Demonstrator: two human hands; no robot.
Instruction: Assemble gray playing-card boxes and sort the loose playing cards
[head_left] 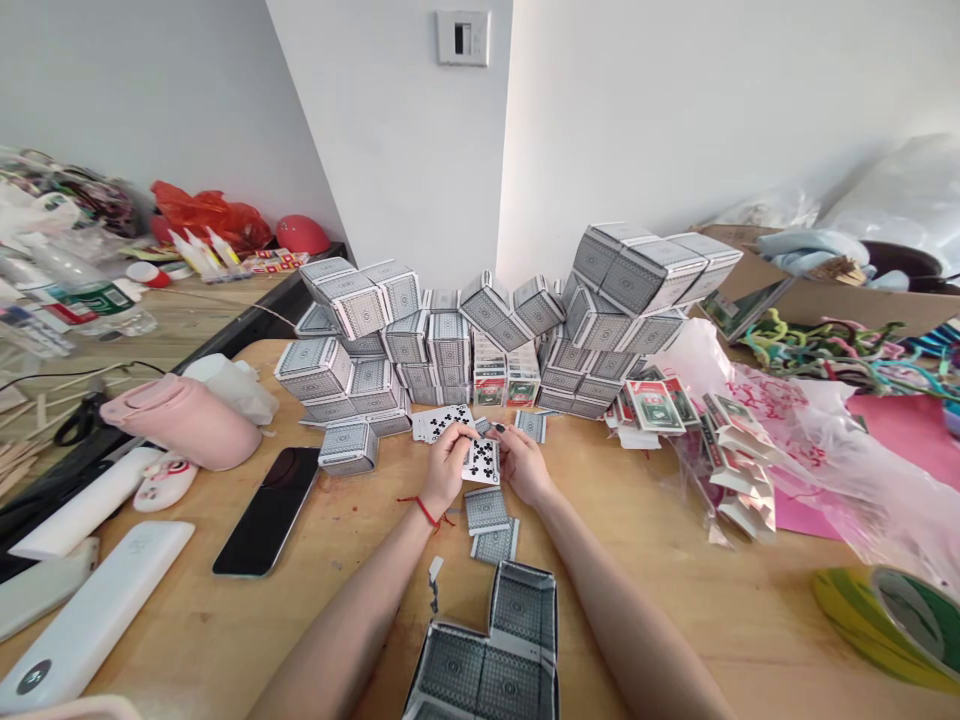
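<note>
My left hand (pixel 448 462) and my right hand (pixel 523 464) meet over the middle of the table, fingers pinched. Between them is a playing card (pixel 484 464) with black clubs, its face towards me. The left thumb and fingers close on its upper left side; the right fingertips grip near its upper right. Just behind the left hand lie more face-up cards (pixel 437 420). Patterned card backs show on the folded cards (pixel 487 512) below my hands. Nearest me stands a joined group of boxes (pixel 487 672) built from folded cards.
Behind my hands rise stacked card boxes (pixel 448 345). Red and green card packs (pixel 654 405) and emptied packs (pixel 739 465) lie right, near yellow tape (pixel 855 610). On the left are a phone (pixel 268 512), a pink tumbler (pixel 184 420) and a white device (pixel 101 610).
</note>
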